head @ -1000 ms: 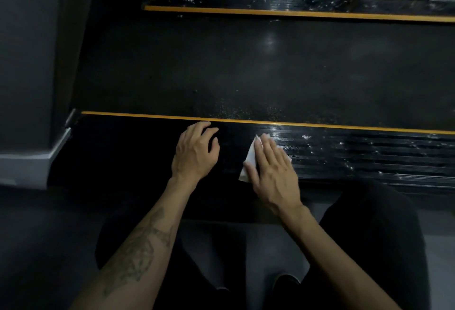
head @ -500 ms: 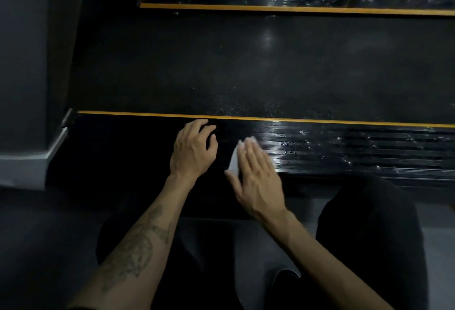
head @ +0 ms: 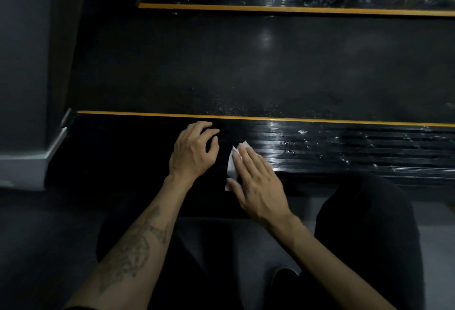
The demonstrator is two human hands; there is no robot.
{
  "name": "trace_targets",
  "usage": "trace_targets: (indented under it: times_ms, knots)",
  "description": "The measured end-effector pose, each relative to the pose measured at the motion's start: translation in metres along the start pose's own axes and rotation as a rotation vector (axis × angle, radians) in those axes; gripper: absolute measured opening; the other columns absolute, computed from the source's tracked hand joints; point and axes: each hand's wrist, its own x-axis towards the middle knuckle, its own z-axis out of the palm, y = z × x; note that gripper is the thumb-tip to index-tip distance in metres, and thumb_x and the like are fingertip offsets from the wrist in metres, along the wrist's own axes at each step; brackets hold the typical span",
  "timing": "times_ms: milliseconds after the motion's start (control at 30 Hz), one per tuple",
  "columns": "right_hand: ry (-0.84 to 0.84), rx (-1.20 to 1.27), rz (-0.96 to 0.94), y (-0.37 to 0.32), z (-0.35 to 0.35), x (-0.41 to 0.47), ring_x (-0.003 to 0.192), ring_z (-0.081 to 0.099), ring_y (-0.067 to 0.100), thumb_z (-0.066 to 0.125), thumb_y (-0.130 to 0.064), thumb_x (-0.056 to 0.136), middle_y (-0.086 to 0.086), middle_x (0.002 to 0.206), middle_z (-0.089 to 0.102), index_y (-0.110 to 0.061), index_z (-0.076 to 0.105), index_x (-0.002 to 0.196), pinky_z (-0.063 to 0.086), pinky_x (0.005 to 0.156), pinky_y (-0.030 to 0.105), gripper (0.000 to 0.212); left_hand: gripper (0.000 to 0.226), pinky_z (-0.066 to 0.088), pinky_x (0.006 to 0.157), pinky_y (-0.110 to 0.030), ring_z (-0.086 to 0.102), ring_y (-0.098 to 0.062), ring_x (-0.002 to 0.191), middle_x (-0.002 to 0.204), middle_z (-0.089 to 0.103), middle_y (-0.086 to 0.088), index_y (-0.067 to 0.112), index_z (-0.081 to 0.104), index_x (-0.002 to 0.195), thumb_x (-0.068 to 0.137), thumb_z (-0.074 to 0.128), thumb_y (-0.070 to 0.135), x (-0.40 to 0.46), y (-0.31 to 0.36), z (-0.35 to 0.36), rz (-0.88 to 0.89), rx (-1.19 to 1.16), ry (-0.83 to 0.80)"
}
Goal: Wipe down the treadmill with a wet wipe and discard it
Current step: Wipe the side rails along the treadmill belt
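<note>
The treadmill lies across the view, with a dark belt (head: 270, 68) between two yellow-striped side rails. On the near ribbed rail (head: 344, 152) my right hand (head: 256, 181) lies flat, pressing a white wet wipe (head: 232, 164) against the surface; only the wipe's left edge shows from under my fingers. My left hand (head: 193, 153) rests on the same rail just left of the wipe, fingers curled and apart, holding nothing. Wet droplets glisten on the rail to the right of my right hand.
A grey wall with a pale baseboard (head: 24, 162) stands at the left, close to the treadmill's end. The far rail (head: 295, 9) runs along the top. My knees in dark trousers (head: 369, 236) and a shoe (head: 283, 280) are on the grey floor.
My right hand slid the wipe to the left along the near rail, closer to my left hand. The left hand stayed in place.
</note>
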Motion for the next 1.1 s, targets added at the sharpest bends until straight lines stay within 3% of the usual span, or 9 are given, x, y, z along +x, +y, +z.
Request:
trace_targets:
  times_ms: [133,200,267,367,433,567,767,967,1100]
  knots:
    - [0.083,-0.006,0.258,0.020,-0.005,-0.001,0.154,0.028,0.023,0.027,-0.046,0.109,0.013,0.164,0.034,-0.005,0.040,0.156,0.029,0.123,0.045,0.064,0.035,0.054,0.091,-0.043,0.062,-0.023,0.114,0.122,0.067,-0.002,0.013,0.076,0.115,0.097,0.051,0.030,0.000,-0.001,0.004,0.000,0.013,0.015]
    - [0.087,0.022,0.325,0.000,-0.002,0.002,0.156,0.024,0.026,0.024,-0.050,0.109,0.015,0.165,0.032,-0.002,0.037,0.156,0.023,0.126,0.044,0.068,0.035,0.054,0.091,-0.043,0.062,-0.023,0.113,0.122,0.067,-0.002,0.013,0.076,0.115,0.097,0.051,0.029,0.000,-0.001,0.004,0.001,0.018,0.012]
    - [0.064,0.031,0.202,-0.020,0.003,0.001,0.156,0.022,0.026,0.029,-0.051,0.108,0.016,0.165,0.030,-0.002,0.035,0.157,0.018,0.127,0.042,0.070,0.036,0.054,0.090,-0.042,0.063,-0.023,0.113,0.122,0.067,-0.002,0.013,0.075,0.116,0.096,0.050,0.029,0.001,0.000,0.002,0.006,0.024,0.009]
    - [0.015,-0.003,-0.016,-0.007,0.002,-0.006,0.156,0.022,0.024,0.033,-0.048,0.107,0.013,0.167,0.028,-0.005,0.035,0.158,0.025,0.124,0.043,0.066,0.037,0.054,0.091,-0.041,0.062,-0.022,0.114,0.122,0.067,-0.002,0.013,0.075,0.117,0.097,0.047,0.028,0.001,0.000,0.002,0.012,0.025,0.006]
    - [0.025,-0.032,0.019,0.013,0.000,-0.007,0.156,0.023,0.021,0.033,-0.046,0.108,0.010,0.167,0.029,-0.007,0.035,0.159,0.026,0.124,0.042,0.064,0.037,0.054,0.090,-0.041,0.062,-0.023,0.113,0.122,0.067,-0.002,0.012,0.075,0.116,0.097,0.047,0.027,-0.001,0.000,0.003,0.014,0.027,0.012]
    - [0.091,0.008,0.301,-0.004,0.000,0.000,0.155,0.025,0.024,0.028,-0.046,0.108,0.013,0.165,0.032,-0.004,0.037,0.157,0.016,0.127,0.039,0.065,0.036,0.054,0.088,-0.043,0.062,-0.025,0.111,0.120,0.066,-0.005,0.011,0.074,0.116,0.096,0.048,0.026,0.001,0.001,0.005,0.030,0.068,0.007]
    - [0.048,0.052,-0.023,-0.011,0.003,-0.007,0.156,0.023,0.021,0.040,-0.044,0.107,0.010,0.167,0.030,-0.008,0.038,0.157,0.026,0.124,0.043,0.062,0.030,0.053,0.091,-0.041,0.060,-0.023,0.113,0.123,0.062,-0.004,0.012,0.069,0.123,0.097,0.055,0.017,0.002,0.002,0.003,0.037,0.093,-0.033]
    - [0.137,0.055,0.296,-0.016,0.002,-0.007,0.156,0.023,0.024,0.041,-0.044,0.105,0.013,0.165,0.031,-0.003,0.038,0.156,0.015,0.128,0.039,0.066,0.031,0.049,0.100,-0.042,0.060,-0.026,0.120,0.127,0.063,-0.006,0.012,0.071,0.123,0.096,0.058,0.017,-0.004,0.009,0.011,-0.039,0.061,0.007]
    - [0.024,0.063,-0.009,-0.027,0.004,-0.008,0.157,0.019,0.023,0.043,-0.046,0.104,0.012,0.167,0.027,-0.005,0.034,0.159,0.021,0.126,0.042,0.069,0.041,0.049,0.103,-0.043,0.058,-0.026,0.124,0.132,0.063,-0.007,0.011,0.070,0.126,0.097,0.047,0.028,-0.005,0.008,0.008,-0.039,0.032,-0.016]
